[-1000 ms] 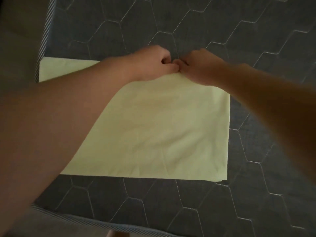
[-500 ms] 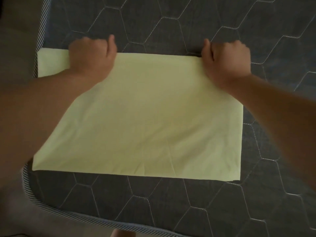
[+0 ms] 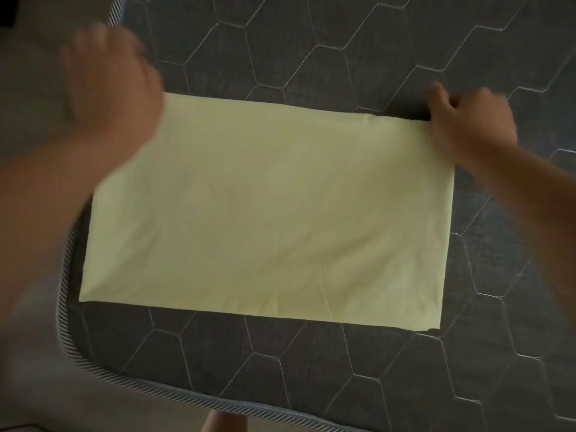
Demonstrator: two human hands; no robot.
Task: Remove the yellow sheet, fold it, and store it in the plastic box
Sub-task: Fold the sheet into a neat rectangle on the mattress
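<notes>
A dark grey quilted mattress (image 3: 343, 57), stitched in hexagons, is filling most of the frame and serving as the flat folding surface. Its striped piping (image 3: 103, 374) is curving round the lower left corner, with pale floor (image 3: 31, 385) showing beyond it.

The yellow sheet (image 3: 265, 213) is lying flat on the mattress across the middle of the frame. It is already folded into a tidy rectangle with only a few light creases near its lower edge. Judging by this, the folding step is under way, and another fold is probably needed before storing. The plastic box is not appearing anywhere in the view.

The left hand (image 3: 115, 88) is hovering at the upper left, over the sheet's upper left corner. It is so blurred that I cannot tell whether its fingers are spread, curled or gripping cloth.

The right hand (image 3: 473, 120) is sitting at the upper right, on the sheet's upper right corner. Its fingers (image 3: 439, 95) are curling in and pinching the cloth edge, lifting it slightly so that a dark gap is showing beneath. That hold is likely readying the top edge for the next fold.

A small skin-toned shape, perhaps the person's leg, is peeking in at the bottom centre.
</notes>
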